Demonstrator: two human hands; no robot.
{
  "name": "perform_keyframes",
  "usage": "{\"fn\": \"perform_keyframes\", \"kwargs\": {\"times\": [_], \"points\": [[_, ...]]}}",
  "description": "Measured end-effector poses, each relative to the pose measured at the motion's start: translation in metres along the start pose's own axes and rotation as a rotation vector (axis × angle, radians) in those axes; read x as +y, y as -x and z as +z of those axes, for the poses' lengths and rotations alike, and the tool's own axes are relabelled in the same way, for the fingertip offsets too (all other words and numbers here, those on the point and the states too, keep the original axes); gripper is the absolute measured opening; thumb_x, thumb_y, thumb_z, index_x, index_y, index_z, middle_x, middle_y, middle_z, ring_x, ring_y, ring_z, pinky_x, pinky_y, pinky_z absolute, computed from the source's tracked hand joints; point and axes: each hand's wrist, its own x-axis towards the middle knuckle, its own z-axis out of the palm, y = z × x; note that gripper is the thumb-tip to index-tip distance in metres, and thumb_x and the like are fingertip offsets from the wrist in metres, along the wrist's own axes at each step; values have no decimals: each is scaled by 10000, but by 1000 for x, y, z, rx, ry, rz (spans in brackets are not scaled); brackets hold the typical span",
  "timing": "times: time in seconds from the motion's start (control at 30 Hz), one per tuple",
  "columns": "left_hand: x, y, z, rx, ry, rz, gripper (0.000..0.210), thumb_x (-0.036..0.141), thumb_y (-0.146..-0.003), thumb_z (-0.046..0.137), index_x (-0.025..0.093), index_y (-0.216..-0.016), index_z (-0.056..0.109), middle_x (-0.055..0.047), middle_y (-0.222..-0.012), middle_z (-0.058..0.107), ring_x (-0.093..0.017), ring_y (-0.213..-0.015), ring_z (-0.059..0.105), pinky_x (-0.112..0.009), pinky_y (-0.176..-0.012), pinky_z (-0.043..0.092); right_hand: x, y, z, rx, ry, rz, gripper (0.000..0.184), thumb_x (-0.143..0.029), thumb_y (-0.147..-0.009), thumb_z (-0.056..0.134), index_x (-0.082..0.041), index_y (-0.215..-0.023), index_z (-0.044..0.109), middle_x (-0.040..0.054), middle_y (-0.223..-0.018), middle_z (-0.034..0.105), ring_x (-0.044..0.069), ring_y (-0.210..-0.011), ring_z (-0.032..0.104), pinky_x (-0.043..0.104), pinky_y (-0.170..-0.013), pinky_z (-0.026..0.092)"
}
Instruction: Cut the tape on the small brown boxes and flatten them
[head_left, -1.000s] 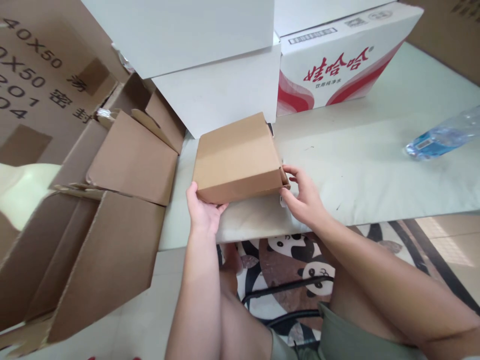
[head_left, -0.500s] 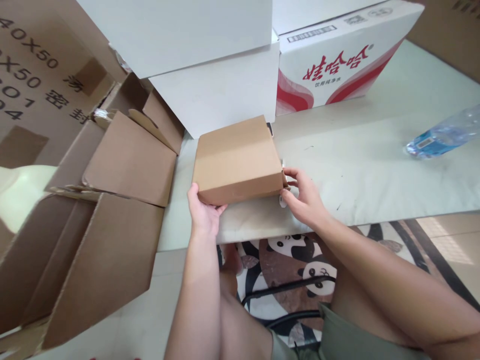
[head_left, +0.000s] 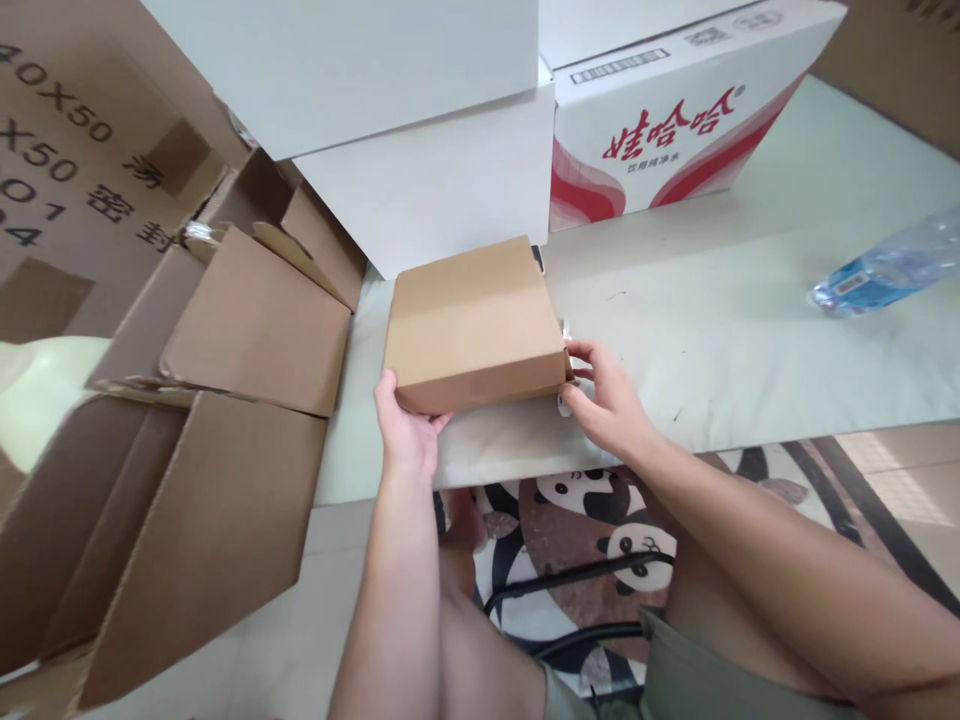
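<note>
A small, flat brown cardboard box (head_left: 472,315) is held just over the near part of the cloth-covered table, its plain top facing up. My left hand (head_left: 409,425) grips its near left corner, thumb at the side and fingers under the bottom edge. At the near right corner, my right hand (head_left: 604,395) pinches the end of the box, where a flap edge shows between thumb and fingers. Small white and dark bits peek out beside and beneath the box's right end; I cannot make out what they are.
White cartons (head_left: 427,180) stand behind the box, with a red-and-white printed carton (head_left: 675,140) to their right. A clear plastic bottle (head_left: 870,275) lies on the table (head_left: 750,340) at right. Open brown cartons (head_left: 217,530) crowd the left side. A patterned mat (head_left: 570,550) lies below.
Almost nothing differs. The view has shifted very slightly, and both hands keep the same hold on the cardboard box.
</note>
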Motion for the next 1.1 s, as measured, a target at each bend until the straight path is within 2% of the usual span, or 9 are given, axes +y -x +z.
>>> {"fn": "perform_keyframes", "kwargs": {"times": [0.37, 0.57, 0.83, 1.1], "points": [[0, 2, 2, 5, -19, 1, 387, 548, -867, 553, 300, -1146, 658, -76, -1311, 648, -322, -1342, 518, -477, -1003, 529, 0, 0, -2, -23, 31, 58, 415, -215, -792, 580, -212, -1202, 514, 139, -1281, 615, 312, -1204, 596, 570, -992, 531], [-2, -2, 1, -15, 122, -33, 339, 539, -875, 575, 308, -1101, 677, -65, -1329, 624, -338, -1425, 438, -462, -986, 548, 1, 0, -2, -25, 27, 58, 411, -217, -794, 584, -216, -1200, 514, 136, -1276, 614, 309, -1195, 596, 574, -987, 527], [-1, 4, 2, -9, -60, 43, 397, 546, -910, 488, 277, -1165, 632, -84, -1315, 636, -359, -1333, 517, -517, -1008, 515, -1, 0, -2, -30, 26, 65, 416, -219, -797, 578, -201, -1207, 510, 144, -1289, 609, 305, -1197, 597, 557, -996, 529], [-5, 1, 0, -24, -69, 67, 437, 585, -869, 510, 291, -1167, 632, -94, -1325, 625, -361, -1323, 520, -558, -1026, 492, -2, 0, -3, -32, 35, 78, 411, -212, -799, 581, -215, -1204, 507, 133, -1295, 610, 303, -1210, 596, 542, -1012, 525]]}}
